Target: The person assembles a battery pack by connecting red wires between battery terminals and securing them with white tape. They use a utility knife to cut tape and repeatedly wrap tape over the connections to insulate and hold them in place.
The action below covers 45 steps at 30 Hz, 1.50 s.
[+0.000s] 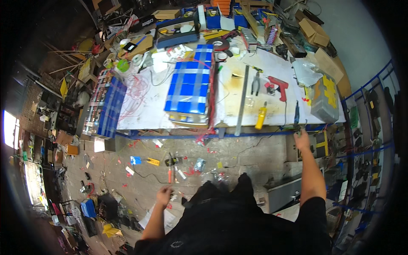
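Observation:
My right hand point(302, 141) reaches to the table's front edge, fingers drawn together around something too small to make out. Just beyond its fingertips lies a slim dark blue tool point(297, 111). My left hand point(164, 196) hangs low over the floor, away from the table, its fingers loosely apart with nothing visible in them. On the table stands a large blue-wrapped battery pack point(187, 91) bound with clear tape. To its right lie a metal ruler point(243, 100), pliers point(256, 83), a red glue gun point(279, 87) and a yellow-handled tool point(261, 117).
Another blue pack point(109, 108) stands at the table's left end, near tangled red wire point(135, 89). A grey case with yellow tape point(324, 100) sits at the right end. Blue shelving point(369, 148) lines the right side. Scraps and a cable point(146, 175) litter the floor.

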Motion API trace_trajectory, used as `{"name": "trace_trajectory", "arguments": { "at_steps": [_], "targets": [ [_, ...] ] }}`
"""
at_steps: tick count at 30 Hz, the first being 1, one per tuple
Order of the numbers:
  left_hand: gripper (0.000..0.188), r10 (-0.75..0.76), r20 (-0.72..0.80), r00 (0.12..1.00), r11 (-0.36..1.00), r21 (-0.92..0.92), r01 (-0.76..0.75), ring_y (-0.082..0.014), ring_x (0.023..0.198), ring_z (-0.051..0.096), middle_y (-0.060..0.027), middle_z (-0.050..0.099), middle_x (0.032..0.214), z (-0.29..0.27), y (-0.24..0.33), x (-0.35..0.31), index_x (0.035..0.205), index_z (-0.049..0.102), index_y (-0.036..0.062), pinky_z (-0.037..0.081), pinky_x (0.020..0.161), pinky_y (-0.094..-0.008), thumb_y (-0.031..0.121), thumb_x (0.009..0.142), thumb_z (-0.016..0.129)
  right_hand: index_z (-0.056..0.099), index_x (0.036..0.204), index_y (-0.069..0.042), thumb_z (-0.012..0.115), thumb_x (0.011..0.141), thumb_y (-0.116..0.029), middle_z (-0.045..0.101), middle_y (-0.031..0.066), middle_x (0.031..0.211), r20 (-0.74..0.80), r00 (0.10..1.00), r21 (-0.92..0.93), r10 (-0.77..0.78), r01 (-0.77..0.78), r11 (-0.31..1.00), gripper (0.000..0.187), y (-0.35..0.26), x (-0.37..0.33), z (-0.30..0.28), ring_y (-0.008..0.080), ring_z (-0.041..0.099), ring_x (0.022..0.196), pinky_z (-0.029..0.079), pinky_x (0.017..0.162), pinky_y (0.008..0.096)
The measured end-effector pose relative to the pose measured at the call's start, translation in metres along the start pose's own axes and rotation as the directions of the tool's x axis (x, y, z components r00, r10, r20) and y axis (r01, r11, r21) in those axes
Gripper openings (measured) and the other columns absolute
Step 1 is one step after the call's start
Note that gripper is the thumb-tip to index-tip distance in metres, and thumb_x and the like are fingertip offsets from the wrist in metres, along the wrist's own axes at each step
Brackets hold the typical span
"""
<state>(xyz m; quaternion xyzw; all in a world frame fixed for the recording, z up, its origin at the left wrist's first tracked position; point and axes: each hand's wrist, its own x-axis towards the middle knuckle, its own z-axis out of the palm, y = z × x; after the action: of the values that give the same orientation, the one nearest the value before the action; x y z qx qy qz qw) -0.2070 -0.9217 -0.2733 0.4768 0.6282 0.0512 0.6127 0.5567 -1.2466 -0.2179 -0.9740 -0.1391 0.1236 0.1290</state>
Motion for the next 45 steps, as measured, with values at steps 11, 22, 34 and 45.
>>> {"name": "trace_trajectory", "arguments": {
  "at_steps": [11,22,34,45],
  "targets": [
    [0.037,-0.236,0.056,0.970,0.838,0.517,0.174,-0.0248,0.090,0.076,-0.0105,0.079,0.108,0.109,-0.266,-0.277,0.123,0.073,0.0008,0.061,0.076,-0.0444,0.033,0.107,0.064,0.058,0.142,-0.009,0.071,0.097,-0.039,0.063,0.0241,0.142,0.117,0.986,-0.185,0.115,-0.092,0.978,0.055,-0.061,0.150,0.033,0.0457,0.064,0.130,0.054,0.106,0.0582],
    [0.041,-0.209,-0.361,0.909,0.977,-0.114,0.180,-0.0194,0.090,0.073,-0.0096,0.077,0.104,0.180,-0.045,-0.234,0.134,0.068,-0.0030,0.059,0.082,-0.0344,0.026,0.106,0.071,0.052,0.133,0.012,0.078,0.088,-0.023,0.070,0.0294,0.127,0.084,0.976,0.298,0.201,-0.217,0.930,0.062,-0.028,0.188,0.062,0.0409,0.072,0.112,0.055,0.100,0.0548],
    [0.036,0.246,-0.082,0.966,0.953,-0.161,-0.256,-0.0147,0.106,0.069,-0.0075,0.076,0.117,0.163,0.055,-0.169,0.138,0.067,-0.0028,0.056,0.095,-0.0316,0.019,0.108,0.069,0.058,0.120,-0.010,0.062,0.108,-0.028,0.066,0.0031,0.086,0.631,0.501,0.759,-0.592,-0.240,0.606,0.022,-0.219,-0.175,0.028,0.0144,0.062,0.062,0.050,0.054,0.0309],
    [0.047,0.644,0.202,0.738,0.554,-0.788,-0.268,-0.0253,0.125,0.067,-0.0162,0.061,0.151,0.050,0.110,-0.213,0.153,0.052,-0.0008,0.059,0.101,-0.0397,0.025,0.114,0.058,0.056,0.127,-0.004,0.046,0.118,-0.030,0.062,0.0033,0.080,0.531,0.032,0.770,-0.847,-0.435,0.467,0.029,-0.331,-0.482,0.005,0.0103,0.057,0.053,0.045,0.045,0.0254]
  ]
}}
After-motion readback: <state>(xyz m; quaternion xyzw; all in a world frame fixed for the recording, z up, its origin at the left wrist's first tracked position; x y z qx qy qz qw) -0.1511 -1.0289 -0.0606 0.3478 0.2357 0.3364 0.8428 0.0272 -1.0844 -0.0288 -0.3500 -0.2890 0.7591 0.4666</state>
